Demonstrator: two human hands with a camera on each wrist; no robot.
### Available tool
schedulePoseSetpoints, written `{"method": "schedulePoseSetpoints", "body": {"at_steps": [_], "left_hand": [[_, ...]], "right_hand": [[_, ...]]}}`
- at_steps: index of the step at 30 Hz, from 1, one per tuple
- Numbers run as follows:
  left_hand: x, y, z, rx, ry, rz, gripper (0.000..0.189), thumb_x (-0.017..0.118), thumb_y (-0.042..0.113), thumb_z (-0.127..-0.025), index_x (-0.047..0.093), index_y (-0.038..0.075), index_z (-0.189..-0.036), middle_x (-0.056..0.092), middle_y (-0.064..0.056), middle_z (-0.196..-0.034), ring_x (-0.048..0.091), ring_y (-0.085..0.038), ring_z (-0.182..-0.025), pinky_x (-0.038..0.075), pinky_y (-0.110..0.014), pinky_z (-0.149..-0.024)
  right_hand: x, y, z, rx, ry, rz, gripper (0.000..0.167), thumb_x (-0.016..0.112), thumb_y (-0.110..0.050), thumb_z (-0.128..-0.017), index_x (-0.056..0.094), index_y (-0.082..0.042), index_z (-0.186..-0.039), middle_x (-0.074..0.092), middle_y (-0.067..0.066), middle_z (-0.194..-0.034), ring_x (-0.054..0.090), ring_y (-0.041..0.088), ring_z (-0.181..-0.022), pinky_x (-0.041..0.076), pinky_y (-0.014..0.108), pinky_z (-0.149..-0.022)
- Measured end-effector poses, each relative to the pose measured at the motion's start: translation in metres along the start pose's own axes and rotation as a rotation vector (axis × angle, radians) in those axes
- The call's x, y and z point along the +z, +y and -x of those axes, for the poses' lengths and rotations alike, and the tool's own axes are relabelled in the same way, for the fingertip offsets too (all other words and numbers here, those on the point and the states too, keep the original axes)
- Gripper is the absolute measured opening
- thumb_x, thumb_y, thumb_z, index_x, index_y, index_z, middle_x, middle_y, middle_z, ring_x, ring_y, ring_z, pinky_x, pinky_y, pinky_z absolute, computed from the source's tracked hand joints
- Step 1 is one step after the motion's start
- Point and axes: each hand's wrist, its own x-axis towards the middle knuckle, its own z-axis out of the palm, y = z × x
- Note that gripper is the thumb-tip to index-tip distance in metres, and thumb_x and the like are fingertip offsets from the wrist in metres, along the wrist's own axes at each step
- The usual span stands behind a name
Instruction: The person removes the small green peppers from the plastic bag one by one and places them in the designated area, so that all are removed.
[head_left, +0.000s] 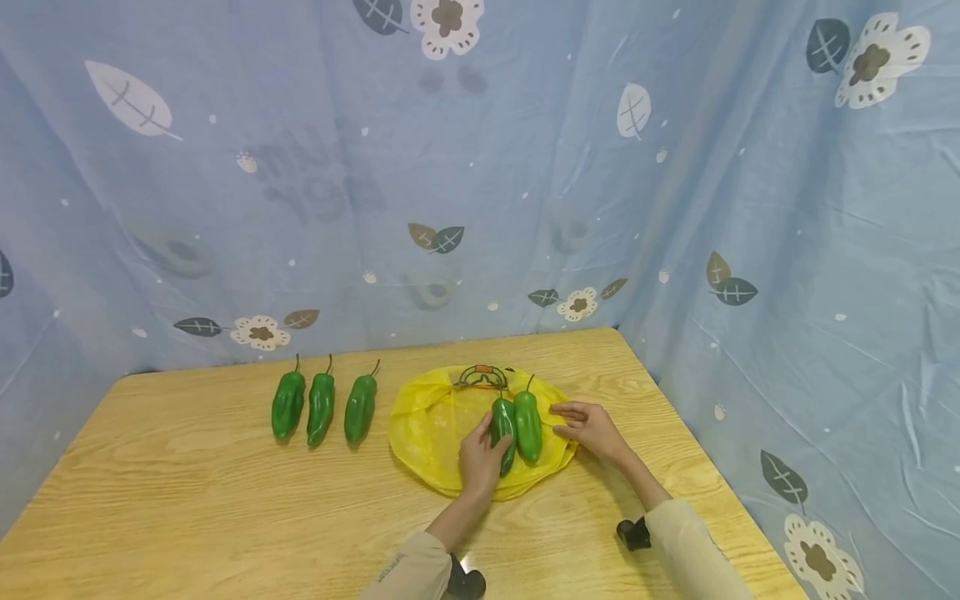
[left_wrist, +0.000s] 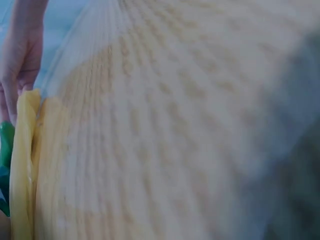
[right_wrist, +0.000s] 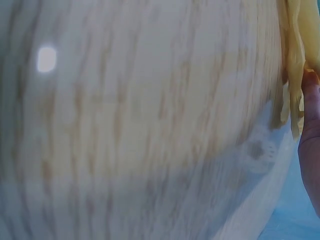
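Note:
A yellow plastic bag (head_left: 431, 433) lies spread out on the wooden table. Two long green peppers with thin dark stems are side by side on its right half. My left hand (head_left: 480, 457) grips the darker one (head_left: 504, 429) near its middle, thumb on the near side and fingers on the left. Touching it on the right is a lighter green pepper (head_left: 528, 429). My right hand (head_left: 592, 427) is at the bag's right edge, fingers stretched toward the lighter pepper with a gap between. A finger (right_wrist: 311, 102) is right at the yellow plastic in the right wrist view.
Three more green peppers, a left one (head_left: 288, 404), a middle one (head_left: 321, 407) and a right one (head_left: 362, 407), lie in a row left of the bag on the table (head_left: 225, 500). A blue patterned curtain (head_left: 337, 167) hangs behind and along the sides.

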Motion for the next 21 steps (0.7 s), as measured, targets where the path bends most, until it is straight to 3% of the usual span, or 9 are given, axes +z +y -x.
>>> {"method": "schedulePoseSetpoints", "body": {"at_steps": [8, 14, 21], "left_hand": [[-0.0039, 0.0011, -0.007, 0.061, 0.105, -0.105, 0.044, 0.06, -0.003, -0.091, 0.048, -0.01, -0.133, 0.046, -0.024, -0.139, 0.045, -0.038, -0.128, 0.041, -0.043, -0.104], [-0.0047, 0.0005, -0.0033, 0.091, 0.092, -0.237, 0.053, 0.068, 0.006, -0.089, 0.046, -0.01, -0.134, 0.043, -0.023, -0.141, 0.046, -0.039, -0.126, 0.044, -0.046, -0.102], [-0.0041, 0.0021, -0.0013, 0.094, 0.095, -0.308, 0.055, 0.071, 0.003, -0.084, 0.049, -0.008, -0.134, 0.05, -0.025, -0.135, 0.054, -0.041, -0.118, 0.051, -0.048, -0.094]], "right_hand": [[-0.0001, 0.0017, 0.0011, -0.01, 0.001, -0.011, 0.04, 0.068, -0.006, -0.089, 0.058, 0.01, -0.124, 0.059, 0.026, -0.125, 0.055, 0.039, -0.117, 0.047, 0.038, -0.1], [0.0007, 0.0014, 0.0012, 0.01, -0.002, -0.035, 0.04, 0.069, -0.006, -0.088, 0.058, 0.008, -0.125, 0.059, 0.024, -0.126, 0.055, 0.037, -0.118, 0.047, 0.036, -0.1], [0.0001, 0.0008, 0.0023, -0.005, -0.001, -0.024, 0.04, 0.068, -0.006, -0.089, 0.057, 0.009, -0.125, 0.058, 0.025, -0.126, 0.055, 0.039, -0.118, 0.048, 0.037, -0.1]]}}
